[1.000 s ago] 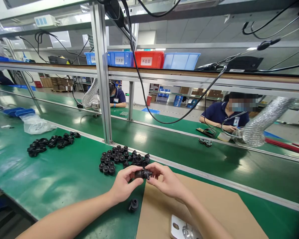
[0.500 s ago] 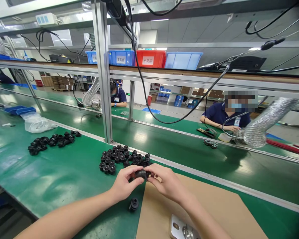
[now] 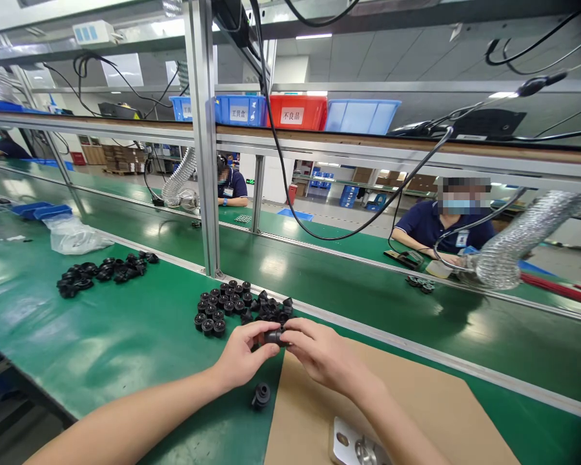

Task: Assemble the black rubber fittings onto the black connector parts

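Between my hands is a black plastic part [image 3: 273, 336], held above the left edge of a brown cardboard sheet [image 3: 397, 387]. My left hand [image 3: 244, 355] pinches its left side with thumb and fingers. The fingers of my right hand [image 3: 319, 355] close on its right end, hiding part of it. A single black part [image 3: 261, 396] lies on the green mat just below my left hand. Beyond my hands sit a cluster of round black parts [image 3: 217, 310] and a pile of black cone-shaped pieces [image 3: 271, 309]. Under my right forearm rests a metal fixture [image 3: 356, 445].
Another black pile [image 3: 104, 271], a plastic bag [image 3: 75, 236] and blue trays [image 3: 41, 211] lie on the left. A metal post [image 3: 204, 142] and rail stand behind the parts. People sit across the line. A black cable [image 3: 290, 200] hangs ahead; bins [image 3: 297, 115] stand on the shelf.
My right fingers have shifted and now lie closer together over the right end of the held part. My left hand keeps its grip. The view has moved slightly.
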The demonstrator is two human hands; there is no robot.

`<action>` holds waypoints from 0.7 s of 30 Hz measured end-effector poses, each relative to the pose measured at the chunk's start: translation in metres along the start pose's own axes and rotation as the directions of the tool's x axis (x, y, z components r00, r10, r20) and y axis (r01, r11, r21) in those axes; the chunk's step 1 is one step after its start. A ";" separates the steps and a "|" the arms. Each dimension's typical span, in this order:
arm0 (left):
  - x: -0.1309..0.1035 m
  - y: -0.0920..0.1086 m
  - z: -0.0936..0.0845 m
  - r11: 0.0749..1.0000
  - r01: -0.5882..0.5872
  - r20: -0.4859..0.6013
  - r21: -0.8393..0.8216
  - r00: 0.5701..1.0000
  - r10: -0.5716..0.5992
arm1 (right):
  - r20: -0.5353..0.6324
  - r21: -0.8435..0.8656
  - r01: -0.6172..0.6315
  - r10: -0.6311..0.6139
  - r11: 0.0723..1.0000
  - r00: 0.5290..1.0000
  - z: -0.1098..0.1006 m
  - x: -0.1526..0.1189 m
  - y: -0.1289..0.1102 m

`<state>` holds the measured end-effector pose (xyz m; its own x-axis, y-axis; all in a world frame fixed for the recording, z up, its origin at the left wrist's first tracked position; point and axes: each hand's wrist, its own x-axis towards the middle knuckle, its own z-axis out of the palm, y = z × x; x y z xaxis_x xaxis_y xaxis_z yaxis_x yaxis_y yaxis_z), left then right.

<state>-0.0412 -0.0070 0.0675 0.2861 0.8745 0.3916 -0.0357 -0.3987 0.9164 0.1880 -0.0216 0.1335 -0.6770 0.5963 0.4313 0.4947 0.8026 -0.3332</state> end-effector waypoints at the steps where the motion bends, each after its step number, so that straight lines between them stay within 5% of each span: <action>1: 0.000 0.000 0.000 1.000 -0.009 0.008 0.012 1.000 0.009 | 0.006 0.024 -0.044 0.044 0.999 0.999 0.000 0.000 -0.001; 5: 0.001 0.005 0.000 0.990 -0.072 0.011 0.122 0.997 0.071 | 0.036 0.157 -0.315 0.314 0.936 0.949 0.005 0.002 -0.011; 15: 0.000 0.008 -0.003 0.930 -0.291 0.057 0.225 0.957 0.285 | 0.099 0.003 -0.345 0.343 0.939 0.934 0.011 0.001 -0.011; 18: 0.000 0.006 -0.003 0.936 -0.272 0.072 0.225 0.962 0.262 | 0.127 -0.102 -0.380 0.391 0.919 0.911 0.008 0.004 -0.015; 21: 0.000 0.007 -0.003 0.951 -0.205 0.043 0.233 0.979 0.201 | 0.065 0.019 -0.404 0.402 0.915 0.913 0.002 0.005 -0.018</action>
<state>-0.0447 -0.0088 0.0742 0.3137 0.7641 0.5637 0.1306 -0.6227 0.7715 0.1742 -0.0330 0.1402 -0.4549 0.8665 0.2056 0.7158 0.4931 -0.4945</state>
